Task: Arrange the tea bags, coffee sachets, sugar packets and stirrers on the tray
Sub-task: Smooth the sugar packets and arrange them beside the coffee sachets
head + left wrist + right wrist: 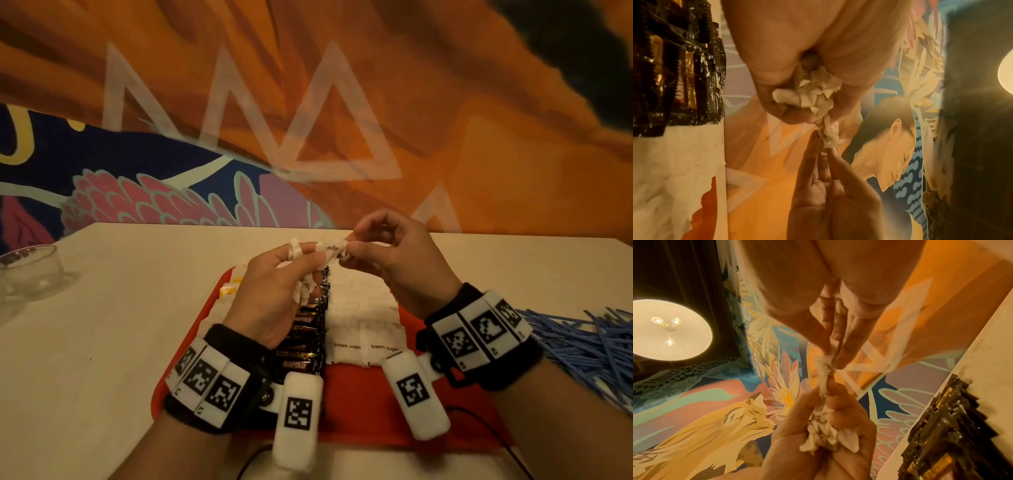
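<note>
Item: red rectangular plastic tray (359, 404), on a pale cream counter (137, 308), partly filled. Clock directions are read in the head view from the tray's centre.

Done, as far as can be judged:
- White paper brown-sugar packets (363, 329), laid in overlapping rows from centre toward 1 o'clock.
- Black-and-gold foil coffee sachets (305, 339), in an overlapping column just left of the sugar.
- White paper sachets with a yellow tag (227, 294) at 10 o'clock, probably the tea bags; mostly hidden behind the left hand.

In hand:
- Left hand (274, 294), clenched round a crumpled bunch of white paper strips (816, 94), raised above the tray's far end.
- Right hand (394, 260), thumb and fingertips pinching the end of one strip (330, 248), which bears part of the word "sugar"; the strip spans between both hands. Whether these are torn wrappers or joined packets cannot be told.

Left to do:
- Thin blue plastic stirrers (582, 342), a loose heap on the counter at 3 o'clock, off the tray. The tray's near part, at 6 o'clock, shows bare red.

Surroundings:
- Clear glass bowl (32, 270) on the counter at 9 o'clock, well apart from the tray.
- Painted mural wall (342, 102) at 12 o'clock, orange with white triangles and pink feather shapes.
- Round ceiling lamp (670, 331), lit.
</note>
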`<state>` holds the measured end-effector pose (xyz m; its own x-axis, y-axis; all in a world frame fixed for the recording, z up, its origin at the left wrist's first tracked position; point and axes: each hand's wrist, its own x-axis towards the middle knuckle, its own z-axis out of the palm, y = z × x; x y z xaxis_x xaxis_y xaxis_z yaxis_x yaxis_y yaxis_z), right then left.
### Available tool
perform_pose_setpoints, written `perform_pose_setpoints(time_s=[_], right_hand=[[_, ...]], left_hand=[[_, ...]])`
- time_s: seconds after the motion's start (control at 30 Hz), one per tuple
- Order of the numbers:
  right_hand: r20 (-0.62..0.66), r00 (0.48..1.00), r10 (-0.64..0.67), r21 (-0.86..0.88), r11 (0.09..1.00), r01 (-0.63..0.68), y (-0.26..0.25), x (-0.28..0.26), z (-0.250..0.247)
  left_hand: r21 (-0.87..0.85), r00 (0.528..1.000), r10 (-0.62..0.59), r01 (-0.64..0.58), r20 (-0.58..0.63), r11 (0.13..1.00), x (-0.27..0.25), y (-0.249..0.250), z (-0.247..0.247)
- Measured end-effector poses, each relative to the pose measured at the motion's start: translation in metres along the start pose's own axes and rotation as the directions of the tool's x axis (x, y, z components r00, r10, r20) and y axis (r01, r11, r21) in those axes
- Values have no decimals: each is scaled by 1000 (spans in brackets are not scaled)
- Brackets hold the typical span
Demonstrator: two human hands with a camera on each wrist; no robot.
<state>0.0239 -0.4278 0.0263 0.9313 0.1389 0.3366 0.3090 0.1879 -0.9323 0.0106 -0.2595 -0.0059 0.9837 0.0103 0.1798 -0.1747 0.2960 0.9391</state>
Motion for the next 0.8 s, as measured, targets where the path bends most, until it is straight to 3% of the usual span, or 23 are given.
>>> perform_pose_setpoints(time_s=[0.07, 0.2, 0.33, 0.4, 0.53, 0.7, 0.8], right_hand=[[36, 999, 17, -23, 1000, -16, -1, -1, 0], [135, 990, 44, -267, 964, -7, 1, -3, -1], [257, 951, 173, -491, 871, -26, 4, -4, -4], [268, 944, 192, -455, 889, -51, 1, -5, -4], [183, 977, 109, -326, 944, -44, -7, -4, -4], [233, 967, 104, -477, 878, 21, -2, -4, -5], [152, 988, 35, -402, 915, 29, -1, -4, -3]], left_hand=[[70, 997, 71, -69, -21, 995, -1, -1, 1], [159, 985, 166, -156, -49, 975, -5, 2, 4], [184, 959, 244, -217, -141, 959, -5, 6, 4], [238, 955, 272, -238, -117, 942, -5, 6, 3], [395, 956, 291, -280, 31, 875, -7, 4, 3], [340, 941, 326, -278, -92, 898, -5, -1, 3], [265, 967, 248, -224, -58, 938, -8, 0, 4]])
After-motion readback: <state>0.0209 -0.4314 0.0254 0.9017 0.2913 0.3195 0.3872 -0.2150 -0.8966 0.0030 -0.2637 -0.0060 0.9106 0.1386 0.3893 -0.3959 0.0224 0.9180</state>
